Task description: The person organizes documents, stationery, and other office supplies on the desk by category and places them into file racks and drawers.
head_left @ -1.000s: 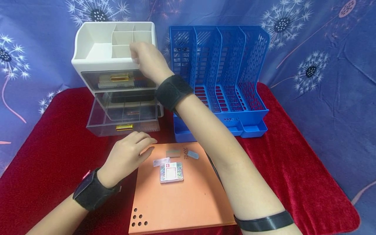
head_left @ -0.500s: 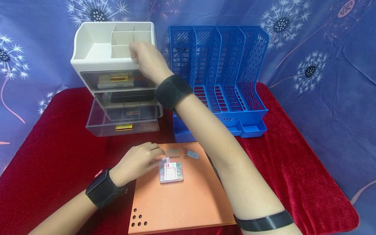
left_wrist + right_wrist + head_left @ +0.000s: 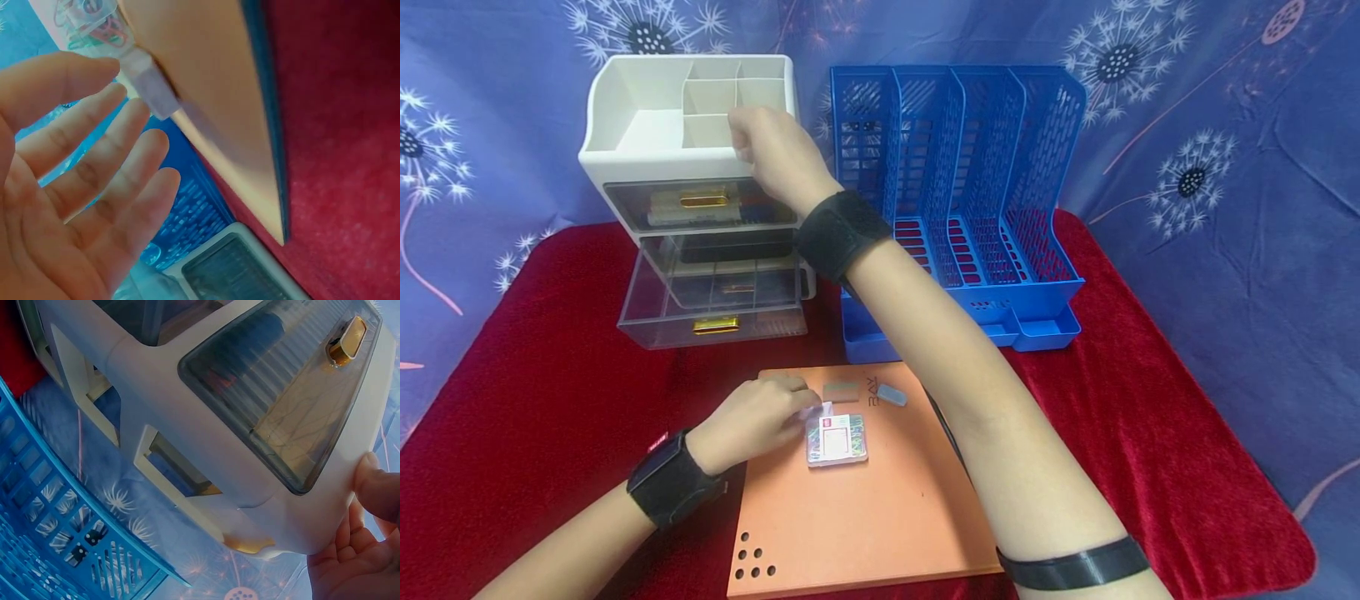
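Note:
My right hand (image 3: 778,154) grips the front top edge of a white desk organizer (image 3: 662,167), its thumb on the front face and its fingers curled over the rim in the right wrist view. My left hand (image 3: 760,421) reaches over the left part of an orange board (image 3: 857,517). Its thumb and index fingertips are right at one end of a small whitish-purple block (image 3: 152,87), and the other fingers are extended. Beside that block lies a clear box of coloured paper clips (image 3: 837,440) with a white label.
The organizer's lower clear drawer (image 3: 715,325) is pulled out; the upper drawer (image 3: 700,207) is closed. A blue file rack (image 3: 962,192) stands to the right. A greenish strip (image 3: 841,392) and a small grey-blue piece (image 3: 892,395) lie on the board. Red cloth (image 3: 1165,433) covers the table.
My left hand has moved right, from the board's left edge to the small whitish-purple block. My right hand stays on the organizer's rim.

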`<action>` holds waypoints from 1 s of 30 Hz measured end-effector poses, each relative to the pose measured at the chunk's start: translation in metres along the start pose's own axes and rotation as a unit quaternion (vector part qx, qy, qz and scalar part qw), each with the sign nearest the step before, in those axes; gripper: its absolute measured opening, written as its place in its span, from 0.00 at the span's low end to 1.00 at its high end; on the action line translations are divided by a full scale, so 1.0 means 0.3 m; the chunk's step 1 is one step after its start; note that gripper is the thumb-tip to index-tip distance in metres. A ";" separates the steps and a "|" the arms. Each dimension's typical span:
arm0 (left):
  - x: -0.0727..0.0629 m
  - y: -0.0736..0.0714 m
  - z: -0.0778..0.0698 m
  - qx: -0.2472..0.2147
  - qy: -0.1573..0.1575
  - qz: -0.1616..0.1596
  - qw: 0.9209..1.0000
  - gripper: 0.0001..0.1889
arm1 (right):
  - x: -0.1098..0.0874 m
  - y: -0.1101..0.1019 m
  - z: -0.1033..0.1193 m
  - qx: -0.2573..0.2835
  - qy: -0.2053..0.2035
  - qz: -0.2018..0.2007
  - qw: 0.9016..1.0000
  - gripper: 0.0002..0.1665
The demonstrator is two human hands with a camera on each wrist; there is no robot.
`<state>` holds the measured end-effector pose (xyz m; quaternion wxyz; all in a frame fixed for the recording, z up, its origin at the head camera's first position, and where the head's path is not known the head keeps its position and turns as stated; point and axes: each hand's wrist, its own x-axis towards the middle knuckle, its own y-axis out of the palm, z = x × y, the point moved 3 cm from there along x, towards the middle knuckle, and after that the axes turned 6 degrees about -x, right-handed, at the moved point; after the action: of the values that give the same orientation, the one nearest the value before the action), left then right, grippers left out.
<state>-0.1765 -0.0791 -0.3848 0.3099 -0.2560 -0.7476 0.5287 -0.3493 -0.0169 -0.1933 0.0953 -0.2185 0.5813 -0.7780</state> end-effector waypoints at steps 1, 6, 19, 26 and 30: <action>-0.001 0.002 0.000 -0.002 -0.002 0.004 1.000 0.10 | 0.000 0.000 0.000 0.000 0.000 0.000 1.000 0.06; -0.003 0.013 0.002 -0.010 -0.011 0.006 1.000 0.11 | -0.001 -0.001 0.001 0.001 0.000 -0.001 1.000 0.07; 0.001 0.026 0.009 -0.039 -0.036 0.015 0.998 0.13 | -0.003 -0.001 -0.001 -0.003 0.001 -0.001 1.000 0.06; 0.005 0.013 0.006 -0.033 -0.040 0.005 0.999 0.12 | -0.004 -0.002 0.000 -0.013 -0.005 -0.005 1.000 0.06; 0.004 0.001 0.004 -0.030 -0.024 -0.014 0.999 0.12 | -0.003 -0.003 -0.002 -0.010 -0.004 -0.004 1.000 0.06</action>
<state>-0.1782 -0.0789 -0.3853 0.2912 -0.2414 -0.7741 0.5076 -0.3485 -0.0158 -0.1928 0.0921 -0.2252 0.5876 -0.7717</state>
